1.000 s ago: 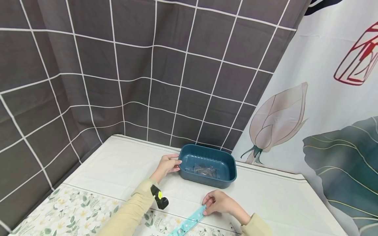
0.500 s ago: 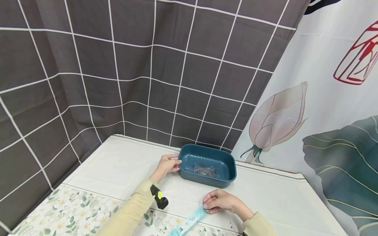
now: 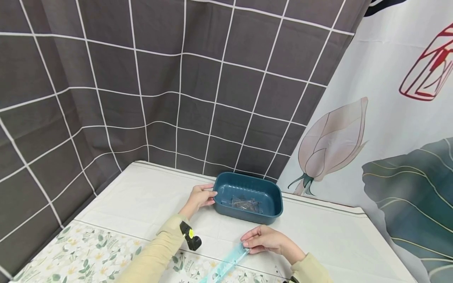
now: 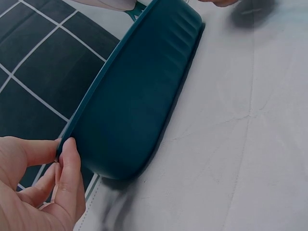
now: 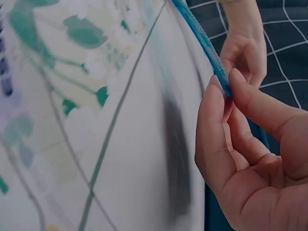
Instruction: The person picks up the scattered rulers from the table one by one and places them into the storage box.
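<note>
My left hand [image 3: 198,199] pinches the left rim of a dark teal plastic basin [image 3: 240,215], thumb on one side of the wall and fingers on the other, as the left wrist view shows. Small clear and dark bits [image 3: 245,204] lie on the basin's floor, too small to name. In front of the basin my right hand [image 3: 266,241] pinches the far end of a light-blue translucent stencil ruler [image 3: 228,264] between thumb and fingertips. Its near end runs out of the head view at the bottom. The right wrist view shows the ruler [image 5: 208,45] edge-on above the cloth.
A white tablecloth [image 3: 141,200] with a floral front band [image 3: 88,251] covers the table. Behind the basin hangs a dark grid-patterned curtain [image 3: 198,118]. A white curtain with printed flowers [image 3: 329,141] hangs to the right. A black wrist camera [image 3: 191,236] sits on my left sleeve.
The ruler has turned in my right hand, from showing its flat face to lying nearly edge-on. That hand has shifted slightly away from me. My left hand and the basin stay put.
</note>
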